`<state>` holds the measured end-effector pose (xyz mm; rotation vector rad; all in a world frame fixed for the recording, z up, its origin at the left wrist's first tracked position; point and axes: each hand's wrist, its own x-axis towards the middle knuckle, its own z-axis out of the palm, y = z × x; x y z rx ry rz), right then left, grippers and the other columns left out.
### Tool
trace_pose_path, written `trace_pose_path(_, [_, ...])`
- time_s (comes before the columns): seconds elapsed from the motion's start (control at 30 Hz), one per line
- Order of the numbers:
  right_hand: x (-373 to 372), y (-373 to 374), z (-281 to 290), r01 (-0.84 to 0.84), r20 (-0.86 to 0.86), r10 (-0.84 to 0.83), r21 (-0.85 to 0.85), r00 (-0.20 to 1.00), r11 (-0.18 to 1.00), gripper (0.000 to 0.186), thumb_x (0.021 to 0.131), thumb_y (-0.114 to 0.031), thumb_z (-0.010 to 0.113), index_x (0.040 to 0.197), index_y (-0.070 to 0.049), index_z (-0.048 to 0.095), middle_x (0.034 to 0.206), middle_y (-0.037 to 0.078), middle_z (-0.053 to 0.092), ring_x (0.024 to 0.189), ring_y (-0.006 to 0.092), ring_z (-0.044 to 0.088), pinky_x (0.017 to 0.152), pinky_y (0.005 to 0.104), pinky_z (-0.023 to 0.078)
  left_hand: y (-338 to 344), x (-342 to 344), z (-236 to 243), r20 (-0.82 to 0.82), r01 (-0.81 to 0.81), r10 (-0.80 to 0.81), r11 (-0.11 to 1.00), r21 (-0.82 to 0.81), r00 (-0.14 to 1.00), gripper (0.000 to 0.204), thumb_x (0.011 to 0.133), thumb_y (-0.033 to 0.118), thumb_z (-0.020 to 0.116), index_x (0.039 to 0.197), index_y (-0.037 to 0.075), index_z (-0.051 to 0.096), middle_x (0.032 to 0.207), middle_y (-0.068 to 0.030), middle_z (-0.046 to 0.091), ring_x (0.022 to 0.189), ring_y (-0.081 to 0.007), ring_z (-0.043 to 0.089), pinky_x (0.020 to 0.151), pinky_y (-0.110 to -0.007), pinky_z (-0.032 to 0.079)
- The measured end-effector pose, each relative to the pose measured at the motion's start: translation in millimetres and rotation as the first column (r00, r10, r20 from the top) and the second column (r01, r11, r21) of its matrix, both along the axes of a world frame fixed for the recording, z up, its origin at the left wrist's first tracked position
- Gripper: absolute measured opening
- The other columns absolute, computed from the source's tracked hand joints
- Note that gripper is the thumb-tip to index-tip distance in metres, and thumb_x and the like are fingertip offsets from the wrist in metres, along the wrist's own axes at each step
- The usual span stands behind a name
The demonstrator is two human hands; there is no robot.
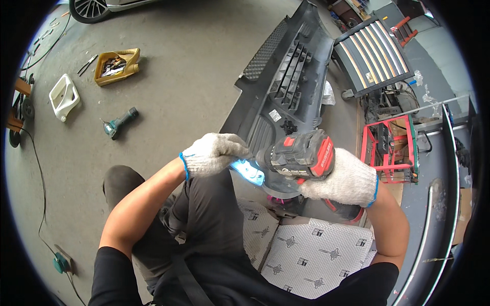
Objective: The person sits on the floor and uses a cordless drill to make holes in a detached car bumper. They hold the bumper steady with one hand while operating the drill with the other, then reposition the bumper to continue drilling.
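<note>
My gloved right hand (342, 178) grips a black-and-red cordless drill (298, 155), its front turned left over the lower end of a dark grey plastic bumper (280, 122). My gloved left hand (217, 153) is at the bumper's left side, fingers closed and bent toward the drill's front; what is between them is hidden. Just below these fingers a bright blue-white piece (251, 173) lies on or against the bumper. A small black cluster of parts (288, 126) sits on the bumper above the drill.
On the floor at left are a green-and-black power tool (118, 124), white cut jug (62, 97), yellow container (109, 79), pliers (86, 66) and cables. A tool cart (372, 56), red frame (390, 173) and metal rails stand right. Patterned padding (311, 255) lies below; a car wheel (88, 9) shows behind.
</note>
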<state>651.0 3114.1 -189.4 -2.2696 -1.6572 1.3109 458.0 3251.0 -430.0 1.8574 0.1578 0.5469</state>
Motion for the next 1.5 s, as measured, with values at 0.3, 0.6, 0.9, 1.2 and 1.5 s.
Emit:
trace_pose_path(0.3, [-5.9, 10.8, 3.8, 0.002, 0.053, 0.002, -0.079, 0.999, 0.997, 0.033, 0.083, -0.027, 0.075, 0.104, -0.002, 0.067, 0.074, 0.007, 0.065, 0.062, 0.014, 0.056, 0.065, 0.0325, 0.053, 1.9, -1.7, -2.2, -0.005, 0.024, -0.024, 0.999, -0.045, 1.0, 0.034, 0.08, -0.01, 0.064, 0.11, 0.002, 0.075, 0.117, -0.0131, 0.07, 0.109, -0.0291, 0.069, 0.096, -0.039, 0.057])
trace_pose_path(0.6, [-2.4, 8.9, 0.6, -0.042, 0.05, 0.044, -0.042, 0.998, 0.998, 0.033, 0.083, -0.027, 0.075, 0.103, -0.003, 0.067, 0.073, 0.006, 0.065, 0.06, 0.0148, 0.056, 0.065, 0.0329, 0.052, 2.2, -1.2, -1.7, -0.01, 0.031, -0.031, 0.998, -0.052, 0.999, 0.03, 0.081, -0.008, 0.065, 0.107, 0.002, 0.075, 0.116, -0.013, 0.071, 0.11, -0.0289, 0.069, 0.096, -0.039, 0.056])
trace_pose_path(0.9, [-4.6, 16.5, 2.5, -0.027, 0.044, 0.031, -0.1, 0.999, 0.995, 0.038, 0.08, -0.025, 0.078, 0.11, -0.003, 0.068, 0.086, 0.008, 0.068, 0.075, 0.018, 0.06, 0.078, 0.0341, 0.054, 3.1, -3.0, -3.4, -0.017, 0.034, -0.035, 0.997, -0.067, 0.999, 0.031, 0.08, -0.009, 0.063, 0.108, 0.001, 0.074, 0.116, -0.0126, 0.071, 0.109, -0.0274, 0.069, 0.096, -0.039, 0.056])
trace_pose_path(1.2, [17.0, 43.6, -0.6, -0.371, 0.095, 0.383, -0.124, 0.919, 0.92, 0.046, 0.077, -0.026, 0.079, 0.116, -0.006, 0.068, 0.106, 0.012, 0.072, 0.094, 0.0304, 0.067, 0.09, 0.0393, 0.054, 15.0, -4.0, -5.2, -0.286, -0.216, 0.087, 0.862, -0.458, 0.954, 0.032, 0.097, 0.023, 0.06, 0.114, 0.0, 0.072, 0.106, -0.0082, 0.075, 0.095, -0.0169, 0.067, 0.087, -0.032, 0.054])
trace_pose_path(1.5, [2.7, 52.2, -3.3, -0.411, 0.132, 0.431, -0.158, 0.892, 0.898, 0.035, 0.079, -0.028, 0.075, 0.102, -0.004, 0.065, 0.09, 0.013, 0.068, 0.082, 0.0345, 0.064, 0.08, 0.041, 0.054, -4.4, 0.2, -26.1, -0.42, -0.321, 0.146, 0.867, -0.382, 0.896, 0.058, 0.097, 0.055, 0.06, 0.098, 0.0, 0.078, 0.08, -0.0102, 0.074, 0.077, -0.0199, 0.068, 0.079, -0.035, 0.055])
